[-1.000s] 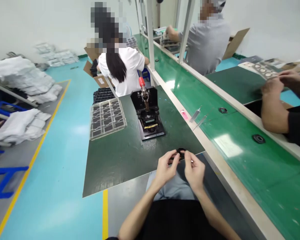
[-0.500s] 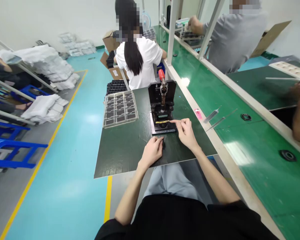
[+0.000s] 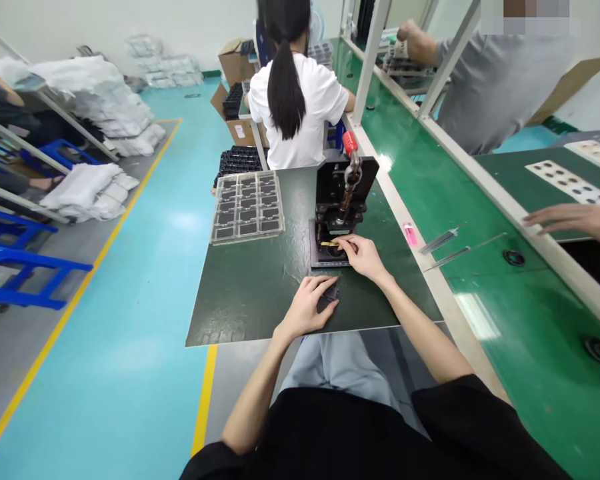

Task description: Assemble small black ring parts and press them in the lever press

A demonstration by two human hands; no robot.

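A small black ring point(image 3: 332, 293) lies on the dark green work mat point(image 3: 240, 320), mostly hidden under the fingers of the left hand point(image 3: 305, 308). Those fingers lie almost flat and together across it, without a clear pinch, so I cannot tell whether they grip it. The right hand point(image 3: 363, 257) reaches forward onto the base of a black metal hand press point(image 3: 341, 200), its fingers extended and close together beside a yellow strip point(image 3: 329, 244); whether they hold anything is hidden.

The press has a red-tipped lever point(image 3: 350, 142) and stands between the hands and the white-shirted co-worker point(image 3: 300, 113) beyond the mat. To its left, a clear plastic tray point(image 3: 247, 207) of black square parts sits on the mat, with stacked black trays point(image 3: 237, 167) behind it.

A pale rail point(image 3: 430, 283) separates the mat from a green conveyor belt point(image 3: 520, 313), which carries a pink tag point(image 3: 410, 235), two slim metal tools point(image 3: 447, 250) and a black ring point(image 3: 514, 258). Across the belt, a co-worker's hand point(image 3: 575, 220) reaches toward a pale perforated sheet point(image 3: 570, 183), and a grey-shirted co-worker point(image 3: 495, 87) works farther along.
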